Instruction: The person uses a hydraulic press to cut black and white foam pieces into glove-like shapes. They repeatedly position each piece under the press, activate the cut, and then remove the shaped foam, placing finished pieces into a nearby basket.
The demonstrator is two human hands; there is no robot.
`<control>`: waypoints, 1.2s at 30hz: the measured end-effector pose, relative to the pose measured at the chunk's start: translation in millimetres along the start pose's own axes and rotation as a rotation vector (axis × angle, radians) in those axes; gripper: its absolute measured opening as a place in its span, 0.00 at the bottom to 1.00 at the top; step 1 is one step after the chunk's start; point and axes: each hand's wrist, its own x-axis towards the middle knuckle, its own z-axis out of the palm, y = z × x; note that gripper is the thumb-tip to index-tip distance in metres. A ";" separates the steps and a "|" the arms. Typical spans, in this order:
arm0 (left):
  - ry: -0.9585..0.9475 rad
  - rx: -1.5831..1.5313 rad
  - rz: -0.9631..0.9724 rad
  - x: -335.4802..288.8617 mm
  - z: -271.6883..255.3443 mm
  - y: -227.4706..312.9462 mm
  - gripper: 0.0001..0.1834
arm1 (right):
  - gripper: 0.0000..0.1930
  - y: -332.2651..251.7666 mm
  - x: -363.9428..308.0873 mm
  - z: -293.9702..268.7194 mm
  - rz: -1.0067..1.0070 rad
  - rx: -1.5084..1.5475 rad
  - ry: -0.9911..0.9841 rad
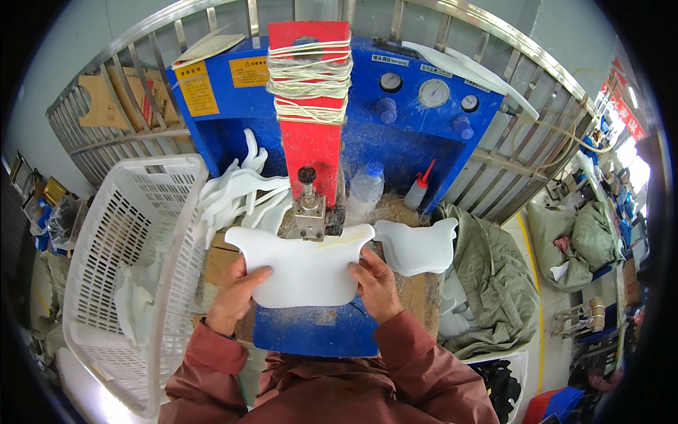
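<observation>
Holding the white plastic sheet (305, 265) under the press head (309, 212) — left hand (236, 290) and right hand (374, 283) both gripping its edges; fingers close, could get pinched — sheet might slip.

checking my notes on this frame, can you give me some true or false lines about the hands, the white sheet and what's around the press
1. Both hands hold the white sheet. True: the left hand grips its left edge, the right hand its right edge.
2. The sheet lies in the basket. False: it sits under the press head; the basket stands to the left.
3. A second white piece lies right of the sheet. True.
4. The press column is green. False: the column is red, wound with cord.
5. A red-capped squeeze bottle stands behind the right hand. True.
</observation>
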 end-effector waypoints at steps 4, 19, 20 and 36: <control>-0.050 -0.034 -0.006 10.2 6.3 -4.8 0.23 | 0.19 -7.3 1.4 -7.5 0.004 -0.062 0.041; -0.132 -0.009 -0.051 37.3 20.1 -13.4 0.21 | 0.19 -21.8 9.7 -30.0 -0.071 -0.077 0.089; -0.121 -0.002 -0.061 38.1 16.3 -11.9 0.21 | 0.19 -22.7 12.3 -28.2 -0.062 -0.118 0.087; -0.129 -0.062 -0.021 17.6 10.6 -17.8 0.29 | 0.18 -23.6 -4.3 -21.7 0.013 0.017 0.054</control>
